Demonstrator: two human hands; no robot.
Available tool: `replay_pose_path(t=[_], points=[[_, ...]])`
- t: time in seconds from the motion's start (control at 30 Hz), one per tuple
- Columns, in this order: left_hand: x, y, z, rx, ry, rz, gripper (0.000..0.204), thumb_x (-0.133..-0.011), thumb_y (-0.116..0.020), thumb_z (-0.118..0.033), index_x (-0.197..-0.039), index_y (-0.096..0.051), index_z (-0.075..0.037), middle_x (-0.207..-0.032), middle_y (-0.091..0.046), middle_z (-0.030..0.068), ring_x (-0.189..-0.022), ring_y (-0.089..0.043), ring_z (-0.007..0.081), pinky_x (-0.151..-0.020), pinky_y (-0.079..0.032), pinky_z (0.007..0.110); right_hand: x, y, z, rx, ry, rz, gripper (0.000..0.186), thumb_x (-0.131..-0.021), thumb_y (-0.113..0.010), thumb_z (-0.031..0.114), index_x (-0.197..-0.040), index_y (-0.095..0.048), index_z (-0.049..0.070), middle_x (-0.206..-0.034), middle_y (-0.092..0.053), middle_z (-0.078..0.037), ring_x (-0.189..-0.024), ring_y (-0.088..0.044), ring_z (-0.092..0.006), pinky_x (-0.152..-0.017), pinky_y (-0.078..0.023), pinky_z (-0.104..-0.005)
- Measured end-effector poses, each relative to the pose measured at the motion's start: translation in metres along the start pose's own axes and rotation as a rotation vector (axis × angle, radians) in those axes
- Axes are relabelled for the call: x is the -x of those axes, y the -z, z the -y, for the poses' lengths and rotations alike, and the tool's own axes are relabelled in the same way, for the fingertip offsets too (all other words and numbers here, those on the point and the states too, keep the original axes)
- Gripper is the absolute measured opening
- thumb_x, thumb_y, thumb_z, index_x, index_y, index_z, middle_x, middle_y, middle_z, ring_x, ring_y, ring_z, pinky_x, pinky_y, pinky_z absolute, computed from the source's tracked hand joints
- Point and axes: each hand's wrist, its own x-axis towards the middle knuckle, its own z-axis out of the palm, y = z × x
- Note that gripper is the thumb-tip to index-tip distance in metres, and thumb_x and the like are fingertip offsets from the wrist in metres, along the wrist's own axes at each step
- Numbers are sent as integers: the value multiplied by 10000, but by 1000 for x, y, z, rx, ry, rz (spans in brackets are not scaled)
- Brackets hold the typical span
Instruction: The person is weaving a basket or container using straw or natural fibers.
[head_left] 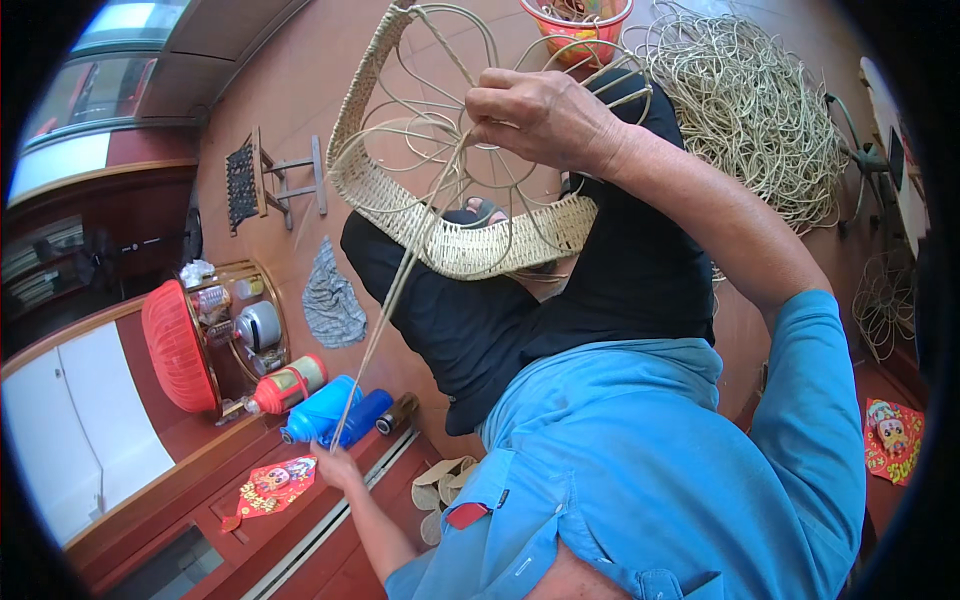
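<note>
A partly woven basket (468, 247) rests across my lap, with a band of pale straw-coloured weave along its wall and thin looped spokes inside. My right hand (530, 112) is closed over the spokes near the basket's middle, pinching the pale cord strands. From there, long cord strands (392, 295) stretch down to the left across the wall. Out at the left, my left hand (336, 468) is closed around their far end, with the arm extended. The fingertips of my left hand are small and partly hidden.
A big heap of loose cord (755, 110) lies at the back right beside a red bucket (580, 35). To the left are a stool (285, 180), a grey cloth (333, 298), a red mesh cover (178, 345), a blue bottle (325, 408) and a red thermos (288, 383).
</note>
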Motion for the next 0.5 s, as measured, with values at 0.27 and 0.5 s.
replay_pose_path(t=[0.27,0.5], points=[[-49,-2,9,238,230,685,823,-828,-893,-175,-1548,-539,8,-1256,-770,312,-1166,-753,484,-1011,-599,573,-7,-2,3,-62,-63,-36,280,-1071,-722,349,-1023,-675,77,-968,-696,-131,-929,-771,-363,-788,-626,-472],[0,114,-282,841,-606,17,405,-1027,-739,-96,-1415,-682,5,-1326,-736,215,-1249,-711,387,-1083,-552,459,-10,-2,15,-107,-226,-28,296,-1063,-746,339,-1143,-599,94,-925,-783,-127,-864,-789,-367,-737,-604,-467]])
